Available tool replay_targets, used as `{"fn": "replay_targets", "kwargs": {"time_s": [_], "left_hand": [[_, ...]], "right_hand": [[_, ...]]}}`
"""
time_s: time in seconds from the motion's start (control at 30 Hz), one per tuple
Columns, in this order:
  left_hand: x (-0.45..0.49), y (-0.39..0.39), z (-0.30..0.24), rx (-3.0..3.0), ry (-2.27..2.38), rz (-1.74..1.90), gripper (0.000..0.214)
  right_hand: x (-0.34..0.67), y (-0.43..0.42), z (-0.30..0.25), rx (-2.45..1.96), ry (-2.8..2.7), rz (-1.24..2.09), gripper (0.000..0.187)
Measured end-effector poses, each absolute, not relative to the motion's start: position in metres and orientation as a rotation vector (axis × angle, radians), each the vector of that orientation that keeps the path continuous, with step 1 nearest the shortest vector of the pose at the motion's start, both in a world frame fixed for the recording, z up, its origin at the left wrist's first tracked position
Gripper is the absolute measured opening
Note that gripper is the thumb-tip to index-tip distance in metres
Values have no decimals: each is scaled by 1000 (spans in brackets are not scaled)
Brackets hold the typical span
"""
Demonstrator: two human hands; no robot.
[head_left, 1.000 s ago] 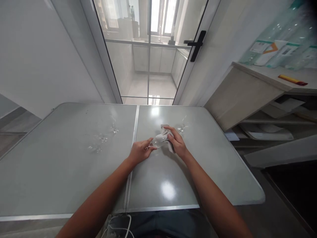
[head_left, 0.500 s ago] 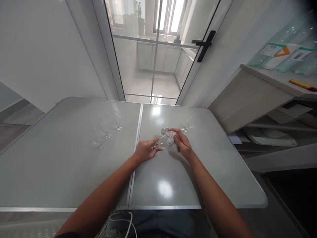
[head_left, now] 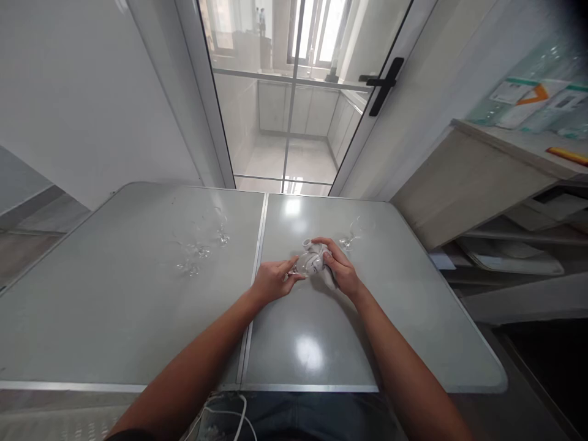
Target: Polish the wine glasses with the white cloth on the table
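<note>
Over the middle of a grey folding table point(head_left: 138, 318), my left hand point(head_left: 272, 283) pinches the stem end of a clear wine glass point(head_left: 307, 264) that lies on its side. My right hand point(head_left: 340, 269) is closed on a pale grey cloth point(head_left: 318, 252) wrapped against the glass bowl. Both hands meet just right of the table's centre seam.
Three clear stemmed glasses point(head_left: 198, 248) stand on the table's left half, and another glass point(head_left: 353, 236) stands just beyond my right hand. A glass door point(head_left: 285, 116) with a black handle point(head_left: 383, 82) is behind the table. Wooden shelves point(head_left: 500, 184) holding papers and packets are at the right.
My right hand has turned the cloth round the glass bowl, bunching it more over the top. The view has shifted slightly; my left hand keeps its hold.
</note>
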State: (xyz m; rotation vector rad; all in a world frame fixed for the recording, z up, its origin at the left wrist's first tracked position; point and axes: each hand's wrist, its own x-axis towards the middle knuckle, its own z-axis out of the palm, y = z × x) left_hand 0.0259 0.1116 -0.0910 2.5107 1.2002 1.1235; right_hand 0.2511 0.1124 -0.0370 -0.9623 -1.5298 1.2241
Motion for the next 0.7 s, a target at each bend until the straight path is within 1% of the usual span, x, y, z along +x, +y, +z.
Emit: {"fn": "replay_targets", "kwargs": {"time_s": [0.1, 0.17, 0.3, 0.47, 0.6, 0.7], "left_hand": [[26, 113, -92, 2470, 1201, 1099, 44], [26, 113, -93, 2471, 1201, 1087, 44], [25, 113, -95, 2513, 1258, 1076, 45], [24, 112, -96, 2586, 1201, 1046, 39], [26, 112, -96, 2558, 1173, 1071, 41], [26, 113, -94, 2493, 1204, 1088, 43]], "right_hand": [[255, 116, -39, -992, -1563, 1093, 40], [254, 117, -41, -1023, -1538, 1061, 41], [247, 114, -43, -1011, -1510, 1171, 45], [249, 113, -40, -950, -1609, 1349, 47], [256, 115, -40, -959, -1629, 1311, 48], [257, 117, -42, -933, -1633, 1192, 44]]}}
